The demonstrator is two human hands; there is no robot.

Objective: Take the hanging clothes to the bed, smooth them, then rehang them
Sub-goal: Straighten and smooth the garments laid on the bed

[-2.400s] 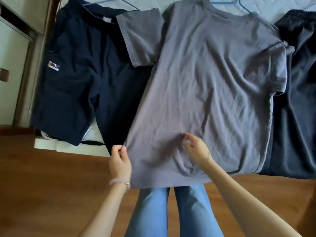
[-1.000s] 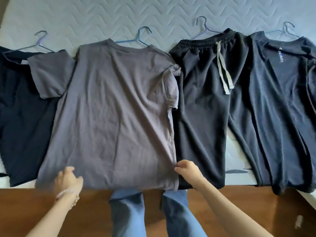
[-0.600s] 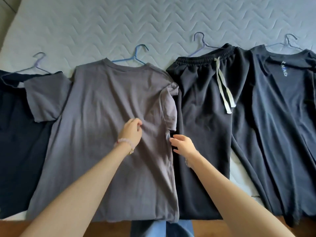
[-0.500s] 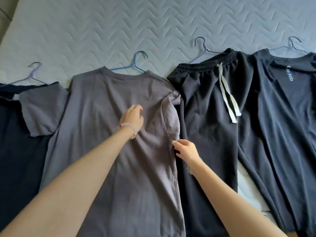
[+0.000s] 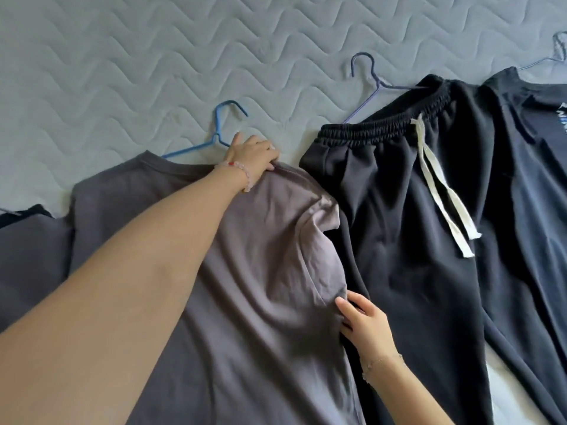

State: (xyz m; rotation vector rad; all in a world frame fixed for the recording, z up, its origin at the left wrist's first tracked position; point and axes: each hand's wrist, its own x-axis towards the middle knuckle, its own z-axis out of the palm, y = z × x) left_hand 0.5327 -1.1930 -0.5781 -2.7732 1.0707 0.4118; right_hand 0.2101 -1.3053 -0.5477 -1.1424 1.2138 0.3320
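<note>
Your left hand (image 5: 251, 154) clutches the grey fabric T-shirt (image 5: 245, 286) by its 12 o'clock shoulder; your right hand (image 5: 365, 329) touches the 4 o'clock sleeve, grip unclear.

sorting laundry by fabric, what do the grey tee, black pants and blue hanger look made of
Grey tee: thin matte knit, likely cotton jersey; fine soft creases. Black pants: heavier matte knit, maybe fleece; broad folds. Blue hanger: thin wire, probably coated.

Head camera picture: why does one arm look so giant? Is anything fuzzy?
Head view: the wide lens swells the near forearm, while the left hand farther off looks small; edges slightly soft; even light, no glare on the grey cotton T-shirt.
</note>
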